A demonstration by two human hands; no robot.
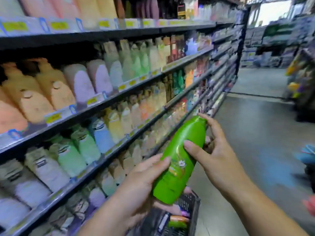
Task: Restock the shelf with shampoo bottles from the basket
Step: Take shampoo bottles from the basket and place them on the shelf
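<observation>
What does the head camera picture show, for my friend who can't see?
A green shampoo bottle is held tilted above a basket, left-hand grip round its lower end, right-hand grip near its cap. Shelves packed with pastel bottles run along the aisle's left.

We read no text anywhere. The green shampoo bottle [179, 160] has a front label, lettering blurred. Yellow price tags [53, 117] on the shelf [112, 98] edges are illegible, and the shelved bottles' [81, 82] labels are smeared too.
</observation>
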